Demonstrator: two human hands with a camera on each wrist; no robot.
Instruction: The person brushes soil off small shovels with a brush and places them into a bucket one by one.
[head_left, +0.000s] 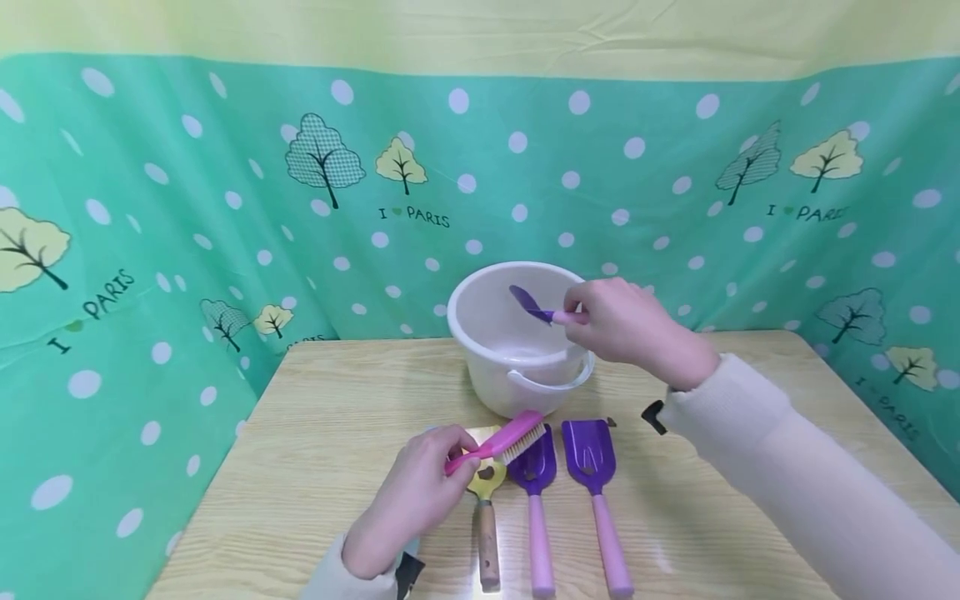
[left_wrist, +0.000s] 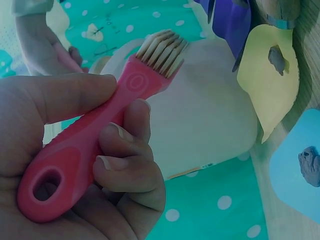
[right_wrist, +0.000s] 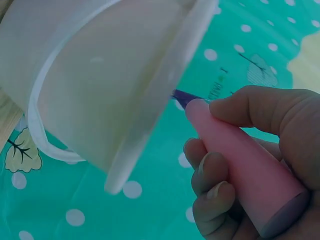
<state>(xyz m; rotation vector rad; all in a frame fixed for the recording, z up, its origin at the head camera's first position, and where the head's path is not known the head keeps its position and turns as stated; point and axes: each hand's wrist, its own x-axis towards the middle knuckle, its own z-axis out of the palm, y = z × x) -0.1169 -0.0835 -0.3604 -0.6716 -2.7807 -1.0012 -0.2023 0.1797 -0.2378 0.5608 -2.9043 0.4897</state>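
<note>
My left hand (head_left: 420, 487) grips a pink brush (head_left: 513, 435) by its handle, pale bristles facing down and right, above the tools on the table. In the left wrist view my fingers wrap round the brush's handle (left_wrist: 75, 155). My right hand (head_left: 618, 321) holds a small trowel (head_left: 531, 304) with a purple blade and a pink handle (right_wrist: 245, 165). Its blade is over the mouth of a white bucket (head_left: 495, 379); the right wrist view hides most of the blade behind the bucket's rim (right_wrist: 155, 110).
Below the bucket lie a yellow trowel (head_left: 487, 533) with a wooden handle and two purple shovels (head_left: 538, 533) (head_left: 588, 450) with pink handles. Dark clumps (left_wrist: 276, 60) sit on some blades. A light-blue blade (left_wrist: 290, 155) lies beside the yellow one. A dotted green cloth (head_left: 412, 275) hangs behind.
</note>
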